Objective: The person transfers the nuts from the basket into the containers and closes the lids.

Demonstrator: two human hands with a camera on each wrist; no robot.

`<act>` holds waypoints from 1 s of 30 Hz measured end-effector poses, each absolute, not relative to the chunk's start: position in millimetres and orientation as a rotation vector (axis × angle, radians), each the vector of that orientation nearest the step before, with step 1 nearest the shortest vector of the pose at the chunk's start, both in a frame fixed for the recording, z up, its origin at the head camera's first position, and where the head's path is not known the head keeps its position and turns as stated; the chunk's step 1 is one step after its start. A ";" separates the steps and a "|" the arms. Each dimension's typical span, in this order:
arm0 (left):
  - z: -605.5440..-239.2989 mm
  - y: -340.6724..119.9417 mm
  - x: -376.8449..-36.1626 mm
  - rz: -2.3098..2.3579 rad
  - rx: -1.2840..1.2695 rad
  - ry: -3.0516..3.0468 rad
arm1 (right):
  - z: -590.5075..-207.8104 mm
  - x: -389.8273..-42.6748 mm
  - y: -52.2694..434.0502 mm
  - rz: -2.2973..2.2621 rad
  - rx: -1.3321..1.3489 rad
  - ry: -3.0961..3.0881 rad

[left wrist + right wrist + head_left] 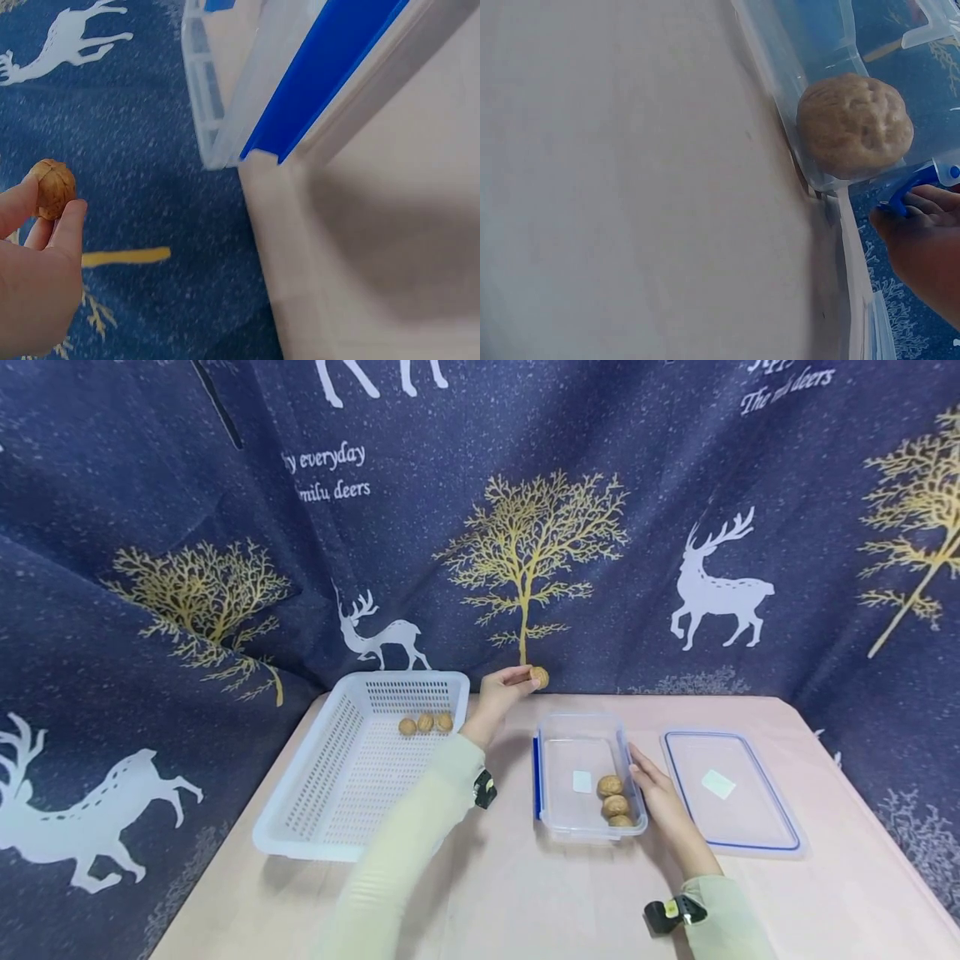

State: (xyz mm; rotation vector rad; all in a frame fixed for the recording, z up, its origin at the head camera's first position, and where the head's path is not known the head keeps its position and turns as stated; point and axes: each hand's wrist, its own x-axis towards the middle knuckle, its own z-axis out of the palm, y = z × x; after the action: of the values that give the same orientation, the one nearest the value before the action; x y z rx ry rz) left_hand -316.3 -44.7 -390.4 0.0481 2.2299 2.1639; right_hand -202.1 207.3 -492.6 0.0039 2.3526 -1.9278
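My left hand [501, 693] pinches a walnut [539, 677] between thumb and fingertips, raised near the table's back edge. In the left wrist view, the same walnut [54, 187] shows against the blue cloth. My right hand [660, 793] grips the right side of a clear plastic container [555, 747], with fingertips at its rim. By those fingers is a blue side latch [919, 187] in the right wrist view. Along the container's right wall lie three walnuts [612, 806]; one walnut [855, 124] looms large through the plastic.
A white perforated basket [352, 777] stands at the left, with three walnuts [426, 722] in its far right corner. Right of the container, a clear lid [742, 789] with a blue seal lies flat on the pale table [510, 893]. A blue patterned cloth [420, 552] hangs behind.
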 end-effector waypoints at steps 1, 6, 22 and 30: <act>-392.7 -42.8 -315.8 2.160 0.055 2.230 | -493.0 -202.2 207.6 -1.928 0.005 2.352; -404.6 -31.8 -311.1 2.158 0.105 2.202 | -493.6 -202.2 207.8 -1.936 0.016 2.343; -443.4 4.2 -290.1 2.045 0.172 2.189 | -495.2 -202.1 207.6 -1.970 -0.002 2.339; -459.1 18.3 -280.9 2.033 0.236 2.129 | -495.0 -202.4 207.6 -1.962 0.006 2.334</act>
State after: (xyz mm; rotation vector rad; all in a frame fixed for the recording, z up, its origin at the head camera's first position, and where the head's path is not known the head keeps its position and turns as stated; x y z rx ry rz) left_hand -280.9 18.3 -459.1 0.2357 2.1292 2.0327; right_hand -202.4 207.6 -495.0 0.0063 2.3336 -1.9625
